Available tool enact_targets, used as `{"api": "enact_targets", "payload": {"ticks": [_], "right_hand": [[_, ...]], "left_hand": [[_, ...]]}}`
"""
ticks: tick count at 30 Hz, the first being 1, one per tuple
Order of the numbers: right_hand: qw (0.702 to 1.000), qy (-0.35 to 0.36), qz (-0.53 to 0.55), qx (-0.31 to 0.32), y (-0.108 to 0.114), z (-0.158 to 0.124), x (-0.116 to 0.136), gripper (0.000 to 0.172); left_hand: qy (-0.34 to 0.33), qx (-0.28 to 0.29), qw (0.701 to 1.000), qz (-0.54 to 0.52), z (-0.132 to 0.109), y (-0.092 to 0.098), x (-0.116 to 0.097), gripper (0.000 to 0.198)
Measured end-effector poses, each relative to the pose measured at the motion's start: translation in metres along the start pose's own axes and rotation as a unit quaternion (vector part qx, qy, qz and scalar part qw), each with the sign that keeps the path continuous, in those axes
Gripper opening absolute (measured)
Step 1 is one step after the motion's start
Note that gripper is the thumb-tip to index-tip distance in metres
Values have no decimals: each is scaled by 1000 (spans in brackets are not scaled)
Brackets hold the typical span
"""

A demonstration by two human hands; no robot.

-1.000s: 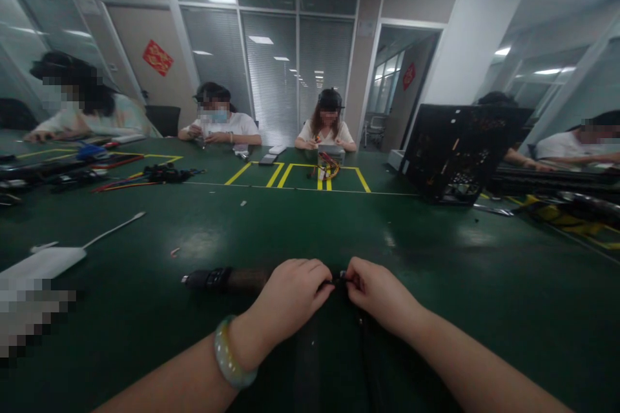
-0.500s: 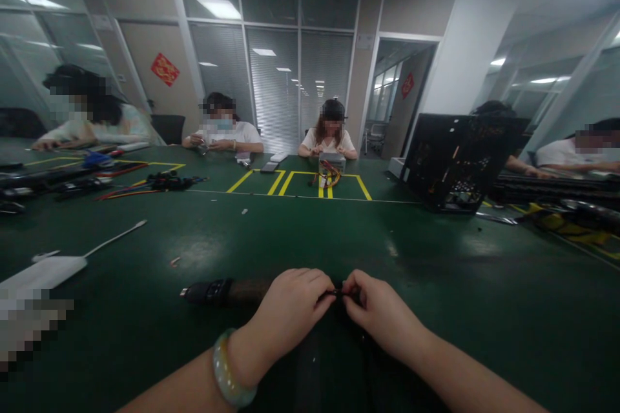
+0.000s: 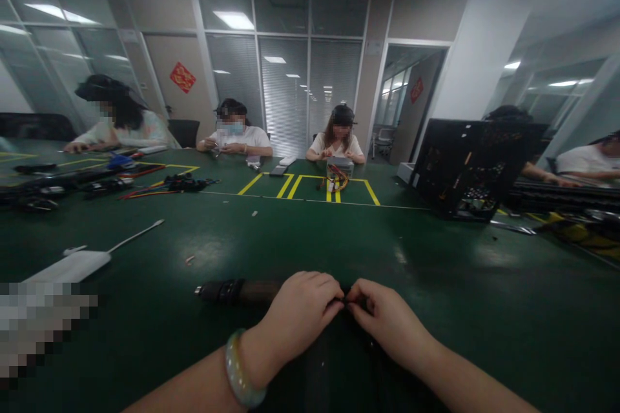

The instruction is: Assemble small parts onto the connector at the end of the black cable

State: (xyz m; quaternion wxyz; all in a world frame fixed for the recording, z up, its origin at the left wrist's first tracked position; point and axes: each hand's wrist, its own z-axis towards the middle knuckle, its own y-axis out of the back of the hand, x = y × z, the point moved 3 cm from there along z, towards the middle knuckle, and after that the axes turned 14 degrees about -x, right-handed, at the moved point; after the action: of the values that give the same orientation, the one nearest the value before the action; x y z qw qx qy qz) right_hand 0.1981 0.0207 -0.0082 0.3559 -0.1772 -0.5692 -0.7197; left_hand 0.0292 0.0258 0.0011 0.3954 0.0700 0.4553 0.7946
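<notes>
My left hand [image 3: 303, 310] and my right hand [image 3: 385, 319] meet at the near edge of the green table [image 3: 310, 232]. Both are closed in a pinch on a small dark part between their fingertips, too small to name. A dark sleeved cable [image 3: 237, 290] with a black connector lies on the table to the left of my left hand and runs under it. More dark cable bundles [image 3: 339, 368] lie below my hands, between my forearms. A pale green bangle [image 3: 239, 371] sits on my left wrist.
A white flat device [image 3: 72, 266] with a thin white lead lies at the left. A black open metal chassis [image 3: 477, 168] stands at the right. Coloured wire bundles [image 3: 165, 186] lie far left. Several people sit working along the far and side edges.
My hands have drawn closer together, fingertips now touching. The view has shifted slightly, so the table's things sit a little lower and further right in the picture.
</notes>
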Motion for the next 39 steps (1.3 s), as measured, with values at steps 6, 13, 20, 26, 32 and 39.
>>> {"api": "enact_targets", "payload": {"ticks": [6, 13, 20, 26, 32, 39], "right_hand": [[999, -20, 30, 4, -1, 0, -2, 10], [999, -22, 31, 5, -1, 0, -6, 10], [999, -25, 40, 8, -3, 1, -9, 10], [997, -35, 63, 3, -5, 1, -7, 11], [1000, -2, 12, -4, 2, 1, -1, 10], [999, 33, -4, -2, 6, 3, 2, 9]], "left_hand": [[6, 3, 1000, 1, 0, 1, 0, 9], [10, 18, 1000, 4, 1, 3, -1, 11], [9, 10, 1000, -13, 1, 3, -4, 8], [13, 7, 1000, -11, 1, 4, -4, 7], [14, 6, 1000, -16, 1, 4, -2, 11], [3, 16, 1000, -12, 0, 2, -2, 12]]}}
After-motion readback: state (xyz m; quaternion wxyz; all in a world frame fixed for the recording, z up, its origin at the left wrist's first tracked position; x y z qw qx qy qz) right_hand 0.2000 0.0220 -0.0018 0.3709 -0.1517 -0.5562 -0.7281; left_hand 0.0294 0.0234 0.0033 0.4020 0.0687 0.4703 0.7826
